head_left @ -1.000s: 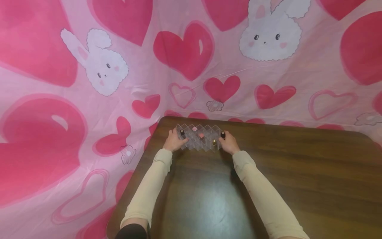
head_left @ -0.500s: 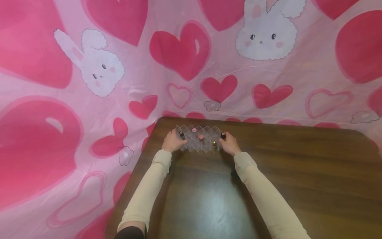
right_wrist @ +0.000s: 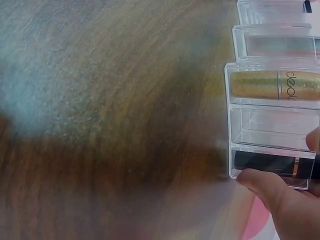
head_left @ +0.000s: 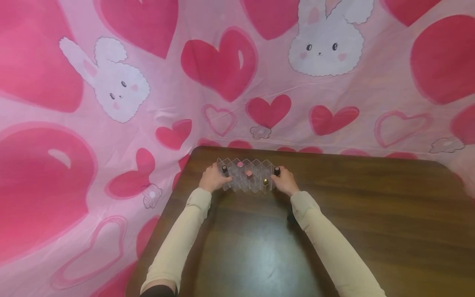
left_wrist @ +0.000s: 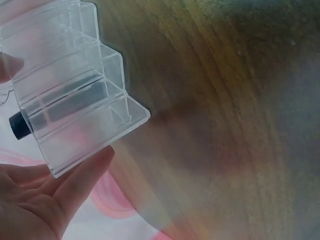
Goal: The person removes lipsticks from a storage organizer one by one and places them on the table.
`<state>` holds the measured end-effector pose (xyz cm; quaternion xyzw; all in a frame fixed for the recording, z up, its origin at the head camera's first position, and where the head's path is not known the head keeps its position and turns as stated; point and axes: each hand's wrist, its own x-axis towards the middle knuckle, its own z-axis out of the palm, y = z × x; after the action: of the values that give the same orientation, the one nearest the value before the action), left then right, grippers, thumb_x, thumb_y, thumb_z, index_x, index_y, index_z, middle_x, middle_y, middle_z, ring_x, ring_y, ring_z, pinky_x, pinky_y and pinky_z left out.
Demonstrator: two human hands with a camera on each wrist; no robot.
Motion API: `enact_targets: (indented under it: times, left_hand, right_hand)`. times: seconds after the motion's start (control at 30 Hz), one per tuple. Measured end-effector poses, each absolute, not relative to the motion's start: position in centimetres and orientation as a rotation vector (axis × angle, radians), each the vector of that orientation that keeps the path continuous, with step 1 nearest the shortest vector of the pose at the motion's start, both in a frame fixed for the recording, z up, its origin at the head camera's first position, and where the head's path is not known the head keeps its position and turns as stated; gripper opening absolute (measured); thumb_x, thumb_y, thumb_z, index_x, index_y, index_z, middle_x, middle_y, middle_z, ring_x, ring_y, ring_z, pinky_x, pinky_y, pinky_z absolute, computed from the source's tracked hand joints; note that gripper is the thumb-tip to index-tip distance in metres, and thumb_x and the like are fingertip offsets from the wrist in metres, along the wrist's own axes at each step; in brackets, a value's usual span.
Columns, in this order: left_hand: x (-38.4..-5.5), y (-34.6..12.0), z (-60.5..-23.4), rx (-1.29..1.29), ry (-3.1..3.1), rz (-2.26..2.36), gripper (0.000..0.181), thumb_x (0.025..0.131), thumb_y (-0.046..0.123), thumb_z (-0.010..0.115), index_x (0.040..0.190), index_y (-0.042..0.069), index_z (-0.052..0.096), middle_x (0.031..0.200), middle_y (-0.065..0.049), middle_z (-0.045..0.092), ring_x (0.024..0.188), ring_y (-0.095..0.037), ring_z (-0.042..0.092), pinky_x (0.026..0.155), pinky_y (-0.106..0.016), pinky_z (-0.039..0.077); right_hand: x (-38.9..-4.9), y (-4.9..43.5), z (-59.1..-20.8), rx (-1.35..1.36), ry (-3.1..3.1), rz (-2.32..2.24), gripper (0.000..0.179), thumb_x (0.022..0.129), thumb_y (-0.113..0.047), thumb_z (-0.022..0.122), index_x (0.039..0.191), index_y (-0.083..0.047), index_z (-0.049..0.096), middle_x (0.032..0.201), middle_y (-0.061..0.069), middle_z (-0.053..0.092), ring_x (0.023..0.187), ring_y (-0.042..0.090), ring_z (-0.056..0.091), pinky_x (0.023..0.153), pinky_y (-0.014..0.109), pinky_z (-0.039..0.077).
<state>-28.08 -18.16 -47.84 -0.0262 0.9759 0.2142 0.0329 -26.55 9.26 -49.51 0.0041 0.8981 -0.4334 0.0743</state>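
- The clear organizer (head_left: pixel 241 180) is at the far-left part of the tabletop, between both hands; whether it rests fully on the wood, I cannot tell.
- Five tubes sit in its compartments: a left black tube (head_left: pixel 224 169), a pink-topped tube (head_left: pixel 240 164), a coral-topped tube (head_left: pixel 249 173), a gold tube (head_left: pixel 265 181) and a right black tube (head_left: pixel 277 170).
- The left hand (head_left: pixel 213 179) and right hand (head_left: pixel 285 180) each grip one end.
- Placing these five looks done; positioning the organizer seems underway, with letting go left.
- Beneath lies the brown tabletop (head_left: pixel 352 206); behind hangs heart-printed cloth (head_left: pixel 274 57).
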Motion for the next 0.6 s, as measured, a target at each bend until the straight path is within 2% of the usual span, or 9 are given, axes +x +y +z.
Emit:
enact_targets:
  times: [0.1,0.3,0.6]
  left_hand:
    - [-27.88,-17.95,-47.51,-0.045,3.006,0.632,0.095,0.066,0.054,0.067,0.132,-0.004,0.032,0.125,-0.026,0.047,0.111,-0.043,0.049,0.092,-0.05,0.041]
    - [-27.53,-17.93,-47.45,-0.002,2.995,0.602,0.095,0.067,0.056,0.066,0.133,-0.004,0.031,0.126,-0.025,0.047,0.111,-0.042,0.049,0.092,-0.049,0.042]
    - [-27.35,-17.65,-47.45,0.02,2.999,0.618,0.098,0.066,0.056,0.066,0.134,-0.004,0.03,0.127,-0.025,0.046,0.112,-0.042,0.048,0.092,-0.05,0.041]
  right_hand:
    - [-26.38,9.44,-49.45,0.016,2.708,-1.297,0.04,0.085,-0.024,0.05,0.114,0.003,0.046,0.105,0.019,0.057,0.087,0.027,0.055,0.077,0.038,0.047]
    - [-26.06,9.47,-49.56,0.053,2.724,-1.307,0.039,0.083,-0.026,0.052,0.111,0.002,0.048,0.102,0.018,0.058,0.086,0.028,0.055,0.077,0.039,0.046]
    - [-26.02,10.04,-49.89,0.09,2.716,-1.321,0.049,0.082,-0.027,0.053,0.122,0.0,0.046,0.112,0.021,0.057,0.094,0.03,0.056,0.082,0.042,0.047]
